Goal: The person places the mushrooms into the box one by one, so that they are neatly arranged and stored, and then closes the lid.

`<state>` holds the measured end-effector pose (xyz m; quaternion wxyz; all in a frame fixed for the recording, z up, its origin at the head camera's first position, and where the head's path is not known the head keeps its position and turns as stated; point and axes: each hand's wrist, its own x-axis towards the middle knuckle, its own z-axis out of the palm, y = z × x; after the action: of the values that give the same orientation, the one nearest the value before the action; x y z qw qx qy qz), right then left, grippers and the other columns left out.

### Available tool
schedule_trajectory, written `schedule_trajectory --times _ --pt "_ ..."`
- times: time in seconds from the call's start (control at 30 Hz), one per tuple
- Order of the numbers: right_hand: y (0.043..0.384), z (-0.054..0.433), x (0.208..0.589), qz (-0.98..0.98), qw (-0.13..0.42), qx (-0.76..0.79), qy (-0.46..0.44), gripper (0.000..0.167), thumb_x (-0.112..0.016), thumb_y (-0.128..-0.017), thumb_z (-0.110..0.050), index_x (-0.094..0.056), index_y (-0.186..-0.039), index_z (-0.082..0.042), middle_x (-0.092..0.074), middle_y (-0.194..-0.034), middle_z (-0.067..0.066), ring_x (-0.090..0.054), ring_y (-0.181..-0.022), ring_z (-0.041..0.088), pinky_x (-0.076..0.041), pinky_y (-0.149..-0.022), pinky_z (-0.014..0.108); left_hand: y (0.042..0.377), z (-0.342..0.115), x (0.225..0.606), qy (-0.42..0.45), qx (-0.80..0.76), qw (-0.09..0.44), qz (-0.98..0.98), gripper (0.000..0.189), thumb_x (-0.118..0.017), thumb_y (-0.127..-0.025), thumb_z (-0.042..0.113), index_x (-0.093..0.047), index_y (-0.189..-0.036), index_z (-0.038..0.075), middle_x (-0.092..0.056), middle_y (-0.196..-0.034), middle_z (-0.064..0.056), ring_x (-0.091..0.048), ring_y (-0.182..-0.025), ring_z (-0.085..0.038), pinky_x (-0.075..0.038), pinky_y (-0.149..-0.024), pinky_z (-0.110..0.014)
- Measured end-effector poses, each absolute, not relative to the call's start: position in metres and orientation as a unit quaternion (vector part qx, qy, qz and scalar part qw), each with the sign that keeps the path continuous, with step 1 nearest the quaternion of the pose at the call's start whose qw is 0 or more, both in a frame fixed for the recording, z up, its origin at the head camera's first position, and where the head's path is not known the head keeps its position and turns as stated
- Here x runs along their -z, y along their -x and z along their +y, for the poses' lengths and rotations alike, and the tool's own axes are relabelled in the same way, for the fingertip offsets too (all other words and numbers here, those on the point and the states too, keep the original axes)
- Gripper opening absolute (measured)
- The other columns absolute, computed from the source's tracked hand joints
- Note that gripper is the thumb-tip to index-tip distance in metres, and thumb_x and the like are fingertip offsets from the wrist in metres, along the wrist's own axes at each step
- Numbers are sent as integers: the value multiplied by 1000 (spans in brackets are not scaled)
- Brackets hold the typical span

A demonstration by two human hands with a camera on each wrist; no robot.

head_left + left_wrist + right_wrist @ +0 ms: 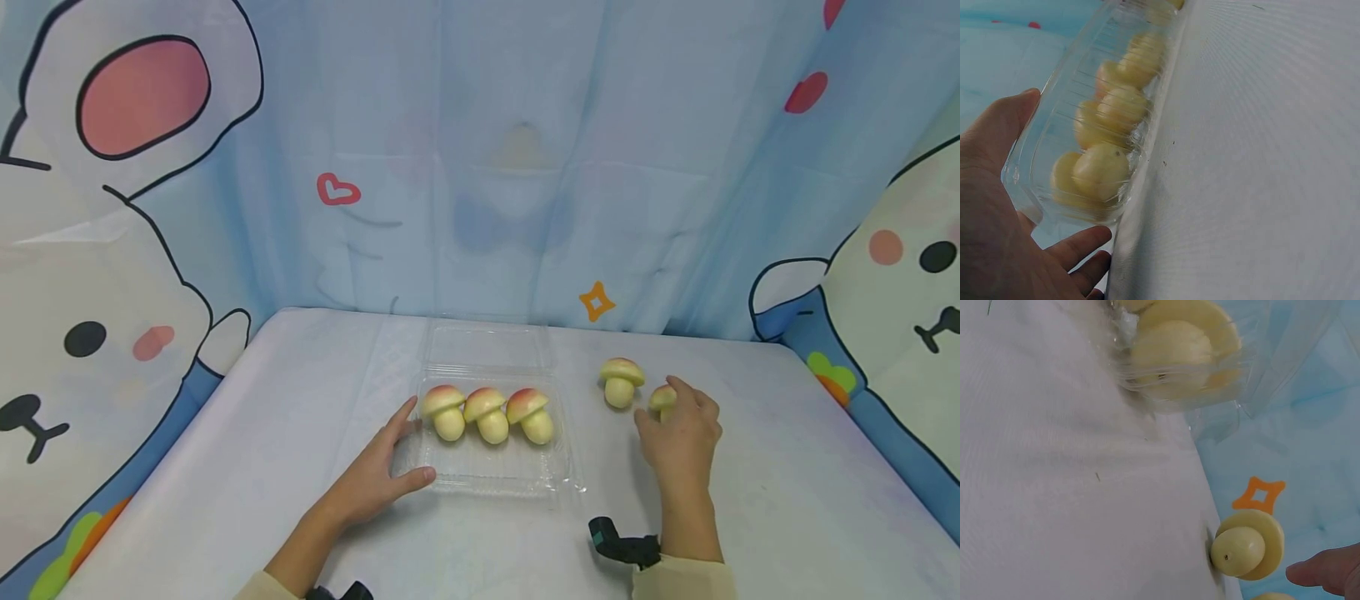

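A clear plastic clamshell box [495,479] lies with its lid folded back. Inside it, a row of three toy mushrooms [489,414] shows pale stems and yellow caps blushed with red. My left hand [378,475] spreads thumb and fingers about the box's left end, fingertips right at its rim. To the right of the box, a loose toy mushroom [621,383] stands on the table. My right hand [684,433] reaches round another mushroom [662,400], partly hidden by the hand; its thumb [1319,573] stands apart from the mushroom.
A white cloth [810,450] covers the table. Behind it hangs a blue curtain [487,250] printed with cartoon bears. The box's clear lid [487,346] extends toward the table's back edge. A black wrist mount [622,546] sits by the right sleeve.
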<state>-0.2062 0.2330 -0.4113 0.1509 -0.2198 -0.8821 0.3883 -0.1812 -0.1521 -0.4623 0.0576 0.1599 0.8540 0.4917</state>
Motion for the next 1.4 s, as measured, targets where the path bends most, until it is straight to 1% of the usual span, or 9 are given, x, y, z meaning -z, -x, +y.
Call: schedule_trajectory --times 0.2,0.33,0.57,0.73,0.83,1.0,1.1,1.23,1.4 --pt "207 239 418 -876 155 -392 235 70 -61 -94 -6 -36 -159 -4 -20 -162 33 -27 -143 57 -38 -109 71 181 -152 462 -159 -494 60 853 98 -75 -93 36 -12 -168 24 -46 -159 -15 -31 -155 -37 -17 -124 -65" --pt "208 243 422 -874 158 -392 238 68 -61 -93 -7 -38 -157 -3 -19 -162 32 -28 -141 57 -37 -107 71 181 -152 462 -159 -496 60 852 98 -75 -93 36 -13 -168 24 -46 -159 -15 -31 -155 -37 -17 -124 -65" --pt "210 246 431 -866 172 -393 258 63 -58 -93 -4 -42 -155 -2 -15 -166 28 -27 -144 56 -34 -111 69 181 -152 462 -159 -498 61 850 97 -75 -93 35 -13 -168 24 -45 -159 -15 -31 -155 -37 -17 -124 -66" --pt "211 249 440 -857 195 -395 268 64 -58 -93 0 -43 -155 -7 -15 -166 25 -31 -142 56 -33 -113 68 181 -152 462 -159 -498 62 850 97 -75 -94 35 -14 -168 25 -45 -159 -15 -31 -155 -36 -17 -124 -65" --pt "212 251 444 -849 212 -398 275 62 -57 -94 0 -45 -154 -11 -17 -164 23 -38 -137 58 -35 -112 67 182 -152 463 -157 -499 63 850 97 -75 -94 35 -13 -168 26 -45 -160 -14 -31 -155 -36 -17 -124 -66" --pt "211 256 450 -839 248 -400 273 59 -54 -94 2 -50 -151 -12 -22 -160 23 -46 -127 57 -37 -107 64 182 -152 463 -157 -502 61 848 98 -76 -93 34 -13 -168 26 -44 -160 -15 -31 -155 -37 -17 -124 -66" --pt "211 258 454 -832 260 -407 274 60 -54 -94 3 -49 -152 -13 -23 -160 22 -46 -130 56 -37 -109 64 181 -152 463 -157 -501 59 849 98 -76 -93 34 -13 -168 26 -44 -160 -15 -31 -155 -37 -17 -124 -66" --pt "213 260 456 -824 258 -422 278 62 -54 -96 2 -46 -155 -14 -20 -162 21 -41 -138 53 -35 -115 64 181 -152 462 -159 -499 58 850 98 -76 -93 34 -13 -168 24 -44 -160 -16 -31 -154 -37 -17 -124 -66" --pt "213 260 458 -815 253 -436 285 62 -54 -98 1 -43 -157 -15 -18 -163 19 -37 -143 51 -32 -118 63 181 -151 461 -160 -498 60 850 98 -76 -93 35 -13 -168 24 -44 -160 -17 -31 -154 -39 -18 -123 -67"
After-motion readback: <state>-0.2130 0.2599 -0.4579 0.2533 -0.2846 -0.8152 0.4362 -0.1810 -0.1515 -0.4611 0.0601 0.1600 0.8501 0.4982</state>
